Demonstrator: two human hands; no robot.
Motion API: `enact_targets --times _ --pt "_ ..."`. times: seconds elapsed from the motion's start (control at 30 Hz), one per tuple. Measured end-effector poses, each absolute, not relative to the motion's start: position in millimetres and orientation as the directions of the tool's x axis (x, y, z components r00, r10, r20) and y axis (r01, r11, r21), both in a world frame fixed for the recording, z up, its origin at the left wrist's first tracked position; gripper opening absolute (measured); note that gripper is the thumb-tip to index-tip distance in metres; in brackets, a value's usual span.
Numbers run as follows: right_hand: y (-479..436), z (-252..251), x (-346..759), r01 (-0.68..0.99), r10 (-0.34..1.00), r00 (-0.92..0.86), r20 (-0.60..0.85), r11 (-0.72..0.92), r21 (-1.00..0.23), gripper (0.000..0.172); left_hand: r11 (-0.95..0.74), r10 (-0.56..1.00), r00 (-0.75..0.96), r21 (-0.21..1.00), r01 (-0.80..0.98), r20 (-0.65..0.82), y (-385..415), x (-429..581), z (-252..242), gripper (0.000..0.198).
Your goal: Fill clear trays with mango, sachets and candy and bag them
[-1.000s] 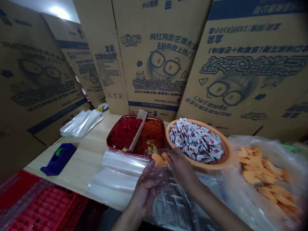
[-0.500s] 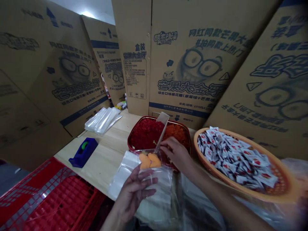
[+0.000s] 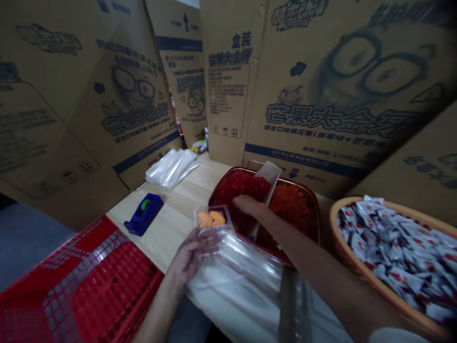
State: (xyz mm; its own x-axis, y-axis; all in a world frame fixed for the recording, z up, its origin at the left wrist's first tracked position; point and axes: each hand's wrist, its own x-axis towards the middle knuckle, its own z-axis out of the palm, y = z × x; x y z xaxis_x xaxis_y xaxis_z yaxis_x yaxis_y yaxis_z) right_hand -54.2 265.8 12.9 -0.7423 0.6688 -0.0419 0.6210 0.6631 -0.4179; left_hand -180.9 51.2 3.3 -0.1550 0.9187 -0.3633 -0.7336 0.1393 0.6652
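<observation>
My left hand (image 3: 193, 251) grips a small clear plastic tray (image 3: 213, 219) that holds two orange pieces, just left of the red basket (image 3: 314, 200). My right hand (image 3: 248, 206) reaches into that basket, fingers curled down into the dark red sweets on its left side, next to the cardboard divider (image 3: 267, 181); what the fingers hold is hidden. Orange-red sweets fill the basket's right side. A stack of clear plastic bags (image 3: 250, 286) lies under my forearms at the table's front edge.
An orange basket (image 3: 339, 247) of small white-and-red sachets sits at the right. A blue tape dispenser (image 3: 144, 214) and folded clear bags (image 3: 173, 166) lie on the wooden table (image 3: 182, 200) to the left. A red crate (image 3: 82, 290) stands below left. Tall cardboard boxes (image 3: 303, 85) wall the back.
The view has swung left and closer. My right hand moved from the clear tray into the dark red side of the basket. My left hand kept hold of the tray.
</observation>
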Motion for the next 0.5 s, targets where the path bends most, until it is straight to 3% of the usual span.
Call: enact_targets --times 0.37,0.43,0.5 --pt "272 39 -29 0.609 0.746 -0.665 0.032 0.567 -0.554 0.013 0.16 0.948 -0.053 0.614 -0.773 -0.313 72 -181 4 0.026" --pt "251 54 -22 0.544 0.732 -0.68 -0.037 0.47 -0.695 0.006 0.167 0.941 -0.056 0.603 -0.78 -0.334 75 -182 3 0.023" --pt "221 66 -16 0.424 0.644 -0.745 -0.172 0.259 -0.868 0.012 0.162 0.936 -0.068 0.595 -0.788 -0.345 79 -182 2 0.021"
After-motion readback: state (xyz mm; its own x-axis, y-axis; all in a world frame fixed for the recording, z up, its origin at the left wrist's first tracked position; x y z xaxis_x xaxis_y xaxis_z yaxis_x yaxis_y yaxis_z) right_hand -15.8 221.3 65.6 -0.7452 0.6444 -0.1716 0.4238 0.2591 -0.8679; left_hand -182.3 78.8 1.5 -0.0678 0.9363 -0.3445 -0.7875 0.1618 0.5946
